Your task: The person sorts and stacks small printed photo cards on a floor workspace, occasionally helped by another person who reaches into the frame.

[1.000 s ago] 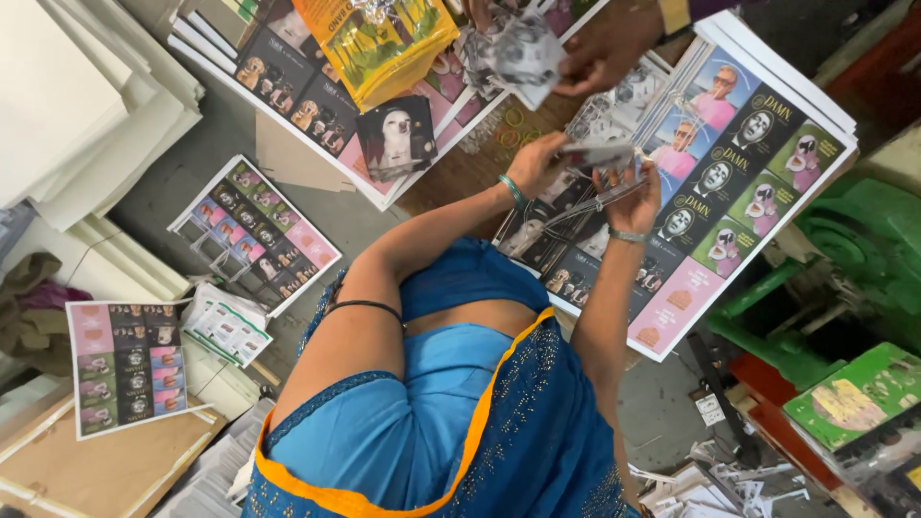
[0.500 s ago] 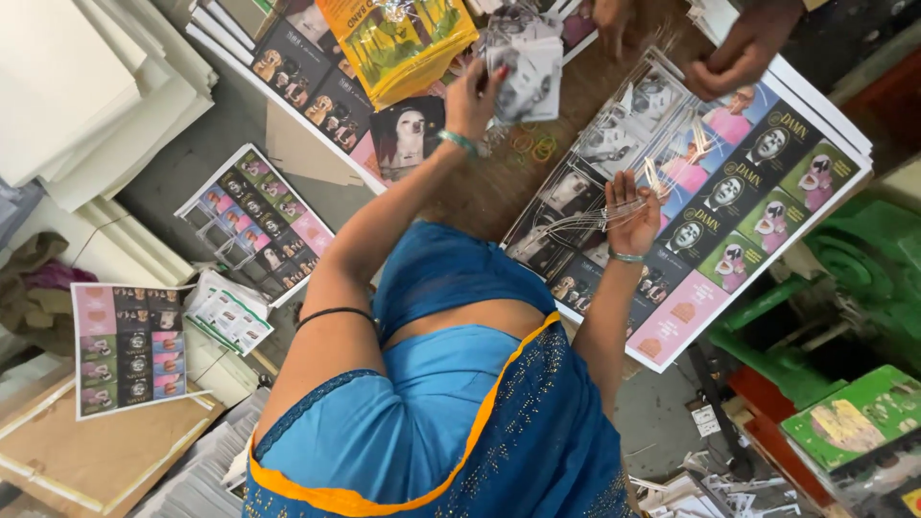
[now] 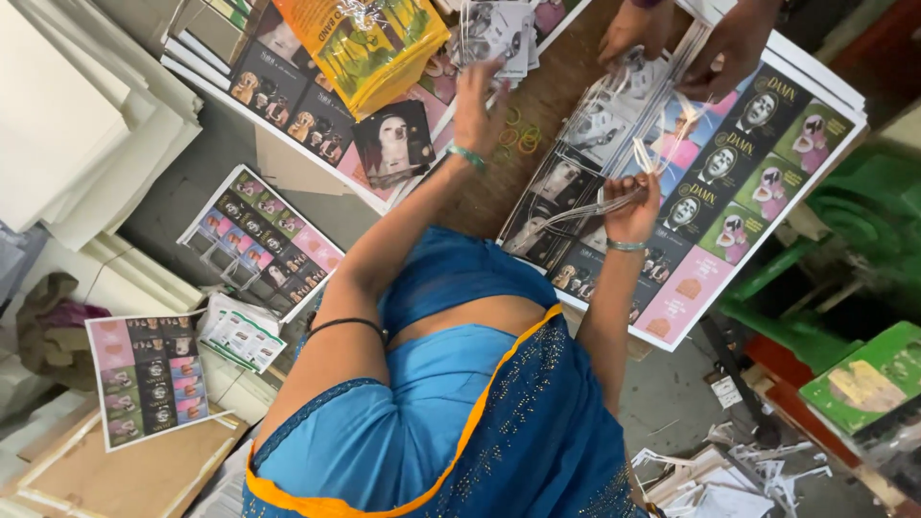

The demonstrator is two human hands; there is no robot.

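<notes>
Head view: thin clear plastic sleeves (image 3: 585,206) pinched in right hand (image 3: 633,203), trailing over big printed sheet of portrait labels (image 3: 710,216) on brown tabletop (image 3: 537,105). Left hand (image 3: 477,105) raised, fingers loosely spread, touching small stack of printed cards (image 3: 499,34); firm grip not confirmed. Coloured rubber bands (image 3: 518,139) just beside left wrist. Yellow-orange printed pouch (image 3: 369,48) lying on second label sheet (image 3: 288,105). Co-worker's two hands (image 3: 691,38) at far edge, pressing on sheet stack. Green machine (image 3: 854,230) at right.
</notes>
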